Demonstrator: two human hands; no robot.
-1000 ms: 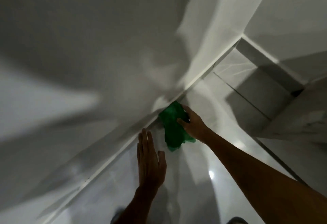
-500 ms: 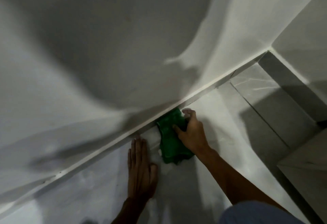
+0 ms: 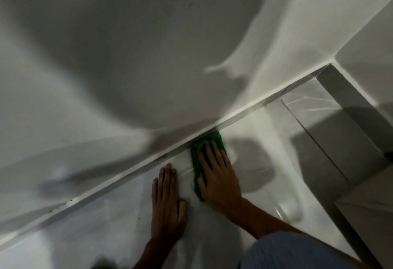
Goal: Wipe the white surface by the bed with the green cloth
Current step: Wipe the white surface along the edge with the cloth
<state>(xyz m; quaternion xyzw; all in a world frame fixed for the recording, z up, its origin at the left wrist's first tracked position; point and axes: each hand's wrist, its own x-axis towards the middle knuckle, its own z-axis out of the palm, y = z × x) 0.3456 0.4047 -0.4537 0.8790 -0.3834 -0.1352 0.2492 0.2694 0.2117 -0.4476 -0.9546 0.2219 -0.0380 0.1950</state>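
Observation:
The green cloth [image 3: 196,160] lies on the glossy white surface [image 3: 251,141], its far end against the white skirting strip [image 3: 127,175] at the foot of the wall. My right hand [image 3: 219,179] presses flat on the cloth with fingers spread, covering most of it. My left hand [image 3: 167,200] rests flat on the white surface just left of the cloth, fingers together and pointing at the skirting, holding nothing.
A white wall [image 3: 148,56] fills the top and left, crossed by large shadows. Grey marbled tiles [image 3: 331,124] lie to the right, with a white panel edge [image 3: 365,215] at the lower right. A blue-grey clothed knee [image 3: 293,251] shows at the bottom.
My right hand went from gripping the bunched cloth to pressing it flat. The view came closer and turned, and my left hand stayed planted on the surface.

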